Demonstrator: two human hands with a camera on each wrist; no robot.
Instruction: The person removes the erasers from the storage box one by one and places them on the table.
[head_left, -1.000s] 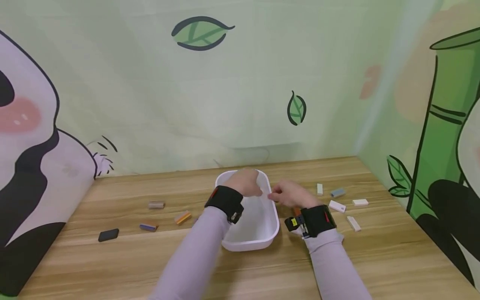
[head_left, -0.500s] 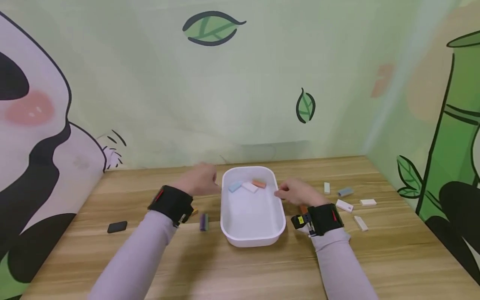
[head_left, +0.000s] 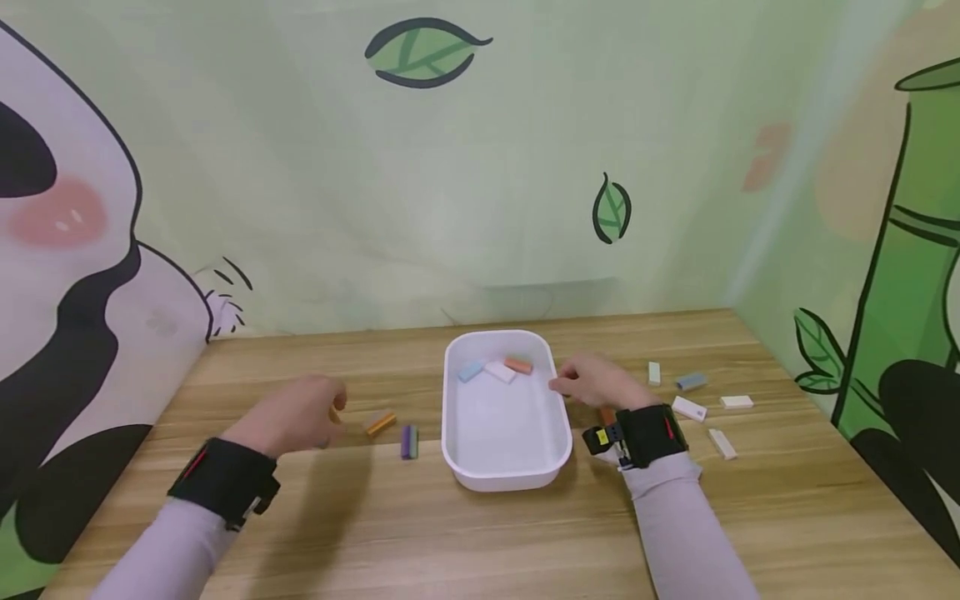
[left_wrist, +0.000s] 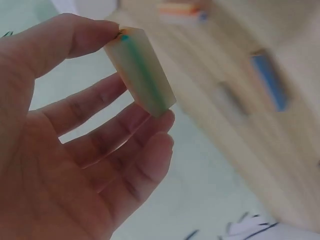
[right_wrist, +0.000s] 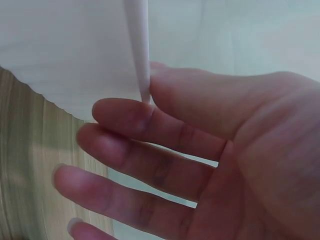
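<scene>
My left hand (head_left: 300, 410), over the left part of the table, pinches a pale eraser (left_wrist: 142, 75) with a green stripe between thumb and fingers. In the head view that hand hides most of it. At the right rim of a white plastic tub (head_left: 504, 482), my right hand (head_left: 603, 385) has the tub's edge between thumb and index finger, and its other fingers spread below. Inside the tub, toward the back, lie a blue eraser (head_left: 471, 371), a white one and an orange one. An orange-striped eraser (head_left: 381, 423) and a purple-and-green eraser (head_left: 408, 442) rest between my left hand and the tub.
Right of the tub lie several more: a grey-blue eraser (head_left: 691, 382), a white eraser (head_left: 689, 409) and others, with an orange one partly behind my right wrist. A blue eraser (left_wrist: 270, 82) shows in the left wrist view. A printed cloth backdrop (head_left: 525, 167) stands behind the table.
My left hand has swung left, from over the tub past its left rim to the table's left side. The right hand stays at the right rim. The head view has shifted slightly.
</scene>
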